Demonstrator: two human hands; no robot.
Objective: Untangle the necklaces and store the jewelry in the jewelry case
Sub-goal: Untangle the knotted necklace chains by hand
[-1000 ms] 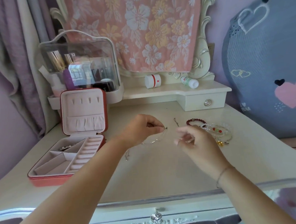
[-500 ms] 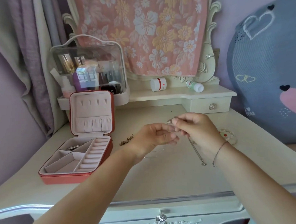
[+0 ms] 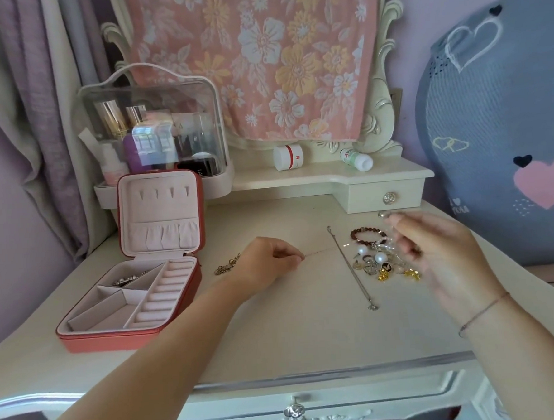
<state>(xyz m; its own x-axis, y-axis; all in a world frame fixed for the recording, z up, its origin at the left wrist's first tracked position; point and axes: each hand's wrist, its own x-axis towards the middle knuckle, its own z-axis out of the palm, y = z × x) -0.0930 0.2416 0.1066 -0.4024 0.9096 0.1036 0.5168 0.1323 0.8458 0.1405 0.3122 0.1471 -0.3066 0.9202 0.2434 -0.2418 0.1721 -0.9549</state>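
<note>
Cream dressing-table top [image 3: 293,332] is left open along its near edge at 6 o'clock. At 9 o'clock the jewelry case [image 3: 114,336] is stood open, a silver piece [image 3: 127,280] held in its rear compartment. A thin chain [image 3: 320,250] is pinched by the left hand [image 3: 269,262] at centre. The right hand [image 3: 440,255] is blurred at 3 o'clock over the jewelry pile [image 3: 379,265], so its grip cannot be told.

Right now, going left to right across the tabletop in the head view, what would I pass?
Open jewelry case → bronze chain → left hand → thin chain it pinches → long silver chain → jewelry pile → right hand, blurred.
</note>
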